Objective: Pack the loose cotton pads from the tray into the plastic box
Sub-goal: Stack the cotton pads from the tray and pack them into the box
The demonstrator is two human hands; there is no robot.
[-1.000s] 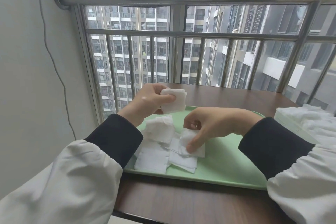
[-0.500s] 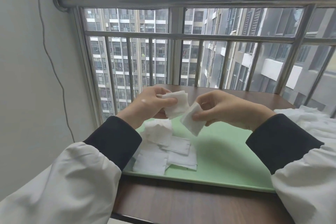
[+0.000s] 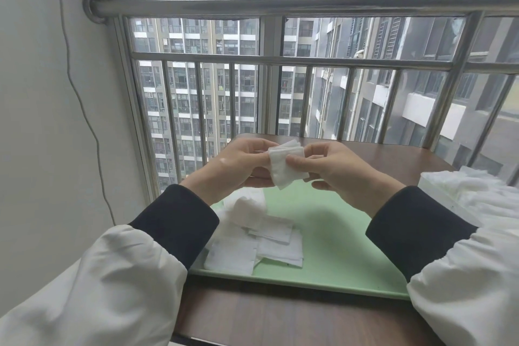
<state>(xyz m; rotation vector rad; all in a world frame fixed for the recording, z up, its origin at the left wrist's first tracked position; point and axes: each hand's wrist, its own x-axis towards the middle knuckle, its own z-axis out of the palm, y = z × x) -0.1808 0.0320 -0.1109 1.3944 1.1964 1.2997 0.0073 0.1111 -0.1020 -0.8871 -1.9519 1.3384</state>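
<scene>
A small stack of white square cotton pads (image 3: 286,167) is held in the air above the green tray (image 3: 331,255). My left hand (image 3: 238,168) grips the stack from the left and my right hand (image 3: 334,168) pinches it from the right, thumb on the front pad. Several loose cotton pads (image 3: 252,239) lie in a heap on the tray's left part, just below my left wrist. The plastic box (image 3: 438,191) stands at the right edge, filled with white pads (image 3: 483,196); my right sleeve hides its lower part.
The tray lies on a brown wooden table (image 3: 280,317) pushed against a barred window (image 3: 280,87). A grey wall with a hanging cable (image 3: 81,109) runs along the left. The tray's right half is bare green surface.
My right hand picked a pad off the heap, lifted it and brought it against the pads in my left hand. Both hands now hold one stack, slightly higher.
</scene>
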